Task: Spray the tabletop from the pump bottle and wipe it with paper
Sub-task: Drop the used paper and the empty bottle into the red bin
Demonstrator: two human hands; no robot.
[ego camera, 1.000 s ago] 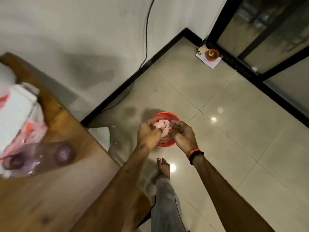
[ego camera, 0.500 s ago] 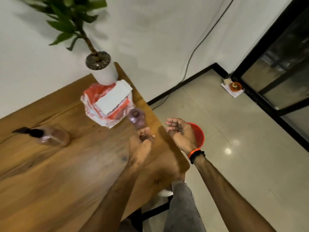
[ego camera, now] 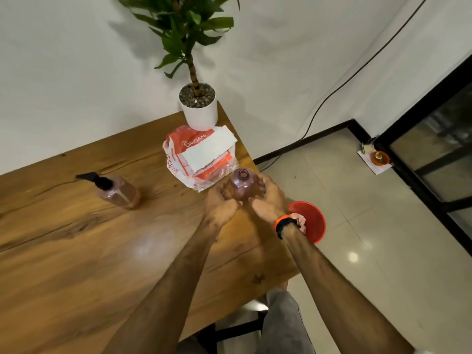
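Nearest the camera, two bare forearms reach out over the wooden table [ego camera: 76, 264], whose grain shows dark cracks and a pale glare patch. The left hand [ego camera: 221, 206] and the right hand [ego camera: 268, 200] wrap around an open bottle [ego camera: 242, 186] from either side, fingers curled on its pinkish clear body; its neck has no cap and points upward. What it contains cannot be made out. The right wrist wears an orange and black band [ego camera: 284, 222].

Just past that wrist, below the table edge, a red bowl [ego camera: 315, 221] sits on the tiled floor [ego camera: 383, 251] with crumpled pink paper [ego camera: 300, 219] inside it.

To the left, well apart from the hands, the pump bottle [ego camera: 116, 191] stands on the table, clear plastic holding a brownish-pink liquid, with a black pump head whose nozzle points left.

Beyond the hands lies a red and white plastic pack [ego camera: 201, 157] printed "ORIGAMI" in white; other lettering down its side is too distorted to read. A white sheet of paper [ego camera: 208, 150] rests on top of the pack.

Behind it, at the table's far corner, a white pot [ego camera: 200, 114] filled with gravel holds a green leafy plant [ego camera: 184, 29]. A black cable [ego camera: 332, 93] runs down the white wall. Far right on the floor, a small orange dish [ego camera: 380, 157] sits on a white sheet by a black-framed glass door [ego camera: 434, 139].
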